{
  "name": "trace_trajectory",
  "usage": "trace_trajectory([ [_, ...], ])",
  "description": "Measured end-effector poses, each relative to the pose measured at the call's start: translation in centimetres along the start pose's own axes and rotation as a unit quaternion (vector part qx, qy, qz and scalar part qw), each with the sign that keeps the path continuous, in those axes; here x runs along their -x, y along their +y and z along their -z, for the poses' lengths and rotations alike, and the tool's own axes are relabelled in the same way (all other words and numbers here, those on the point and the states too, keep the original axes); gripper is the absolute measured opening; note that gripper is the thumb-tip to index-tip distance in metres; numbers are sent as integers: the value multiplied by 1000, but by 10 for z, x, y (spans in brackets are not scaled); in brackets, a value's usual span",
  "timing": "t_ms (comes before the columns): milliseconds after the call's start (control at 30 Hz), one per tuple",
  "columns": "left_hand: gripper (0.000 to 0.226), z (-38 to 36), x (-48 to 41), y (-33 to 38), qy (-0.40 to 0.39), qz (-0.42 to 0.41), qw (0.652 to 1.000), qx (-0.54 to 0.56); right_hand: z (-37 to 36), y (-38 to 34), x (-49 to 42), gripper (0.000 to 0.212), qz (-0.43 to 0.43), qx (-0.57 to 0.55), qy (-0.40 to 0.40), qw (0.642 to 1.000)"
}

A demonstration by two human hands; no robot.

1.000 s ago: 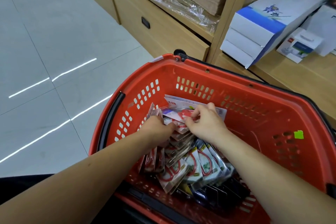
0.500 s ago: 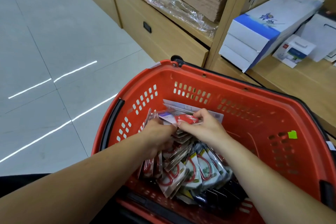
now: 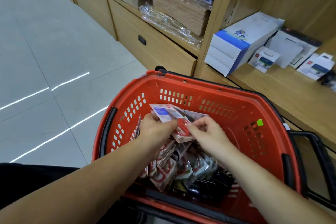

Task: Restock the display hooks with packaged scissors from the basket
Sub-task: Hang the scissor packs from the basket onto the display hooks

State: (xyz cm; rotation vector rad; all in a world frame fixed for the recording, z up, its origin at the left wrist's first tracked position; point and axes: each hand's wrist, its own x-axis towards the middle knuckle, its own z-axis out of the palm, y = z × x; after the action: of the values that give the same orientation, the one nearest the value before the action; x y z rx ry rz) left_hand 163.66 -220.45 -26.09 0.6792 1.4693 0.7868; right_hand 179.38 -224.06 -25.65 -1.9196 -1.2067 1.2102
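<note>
- Inside one red basket (image 3: 227,87), a pile of scissor packs (image 3: 169,169) is heaped, too overlapped to be counted.
- A bunch of packs (image 3: 162,112) is gripped by the curled left hand (image 3: 156,130).
- One red-handled pack (image 3: 181,127) is pinched by the right hand (image 3: 211,134).

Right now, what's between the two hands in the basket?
Head view: a red-handled scissors pack bridges the gap. The left hand grips it with other packs; the right hand pinches its edge, over the basket.
</note>
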Motion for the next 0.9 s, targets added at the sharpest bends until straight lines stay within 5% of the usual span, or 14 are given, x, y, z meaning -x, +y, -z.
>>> trace_trajectory([
  [133, 57, 3, 27, 8, -29, -37, 999, 8, 14, -10, 19, 45, -5, -13, 0, 1000],
  [233, 53, 5, 50, 19, -67, -80, 995, 0, 26, -21, 27, 56, -9, -124, -46, 991],
  [500, 74, 3, 87, 33, -200, -276, 932, -119, 61, -33, 49, 44, 26, -194, -74, 978],
  [633, 83, -17, 95, 41, -194, -353, 895, -190, 76, -34, 52, 37, 26, -219, -49, 974],
  [900, 28, -66, 102, 77, -202, -305, 926, -90, 146, -52, 57, 32, -15, -377, -22, 926],
])
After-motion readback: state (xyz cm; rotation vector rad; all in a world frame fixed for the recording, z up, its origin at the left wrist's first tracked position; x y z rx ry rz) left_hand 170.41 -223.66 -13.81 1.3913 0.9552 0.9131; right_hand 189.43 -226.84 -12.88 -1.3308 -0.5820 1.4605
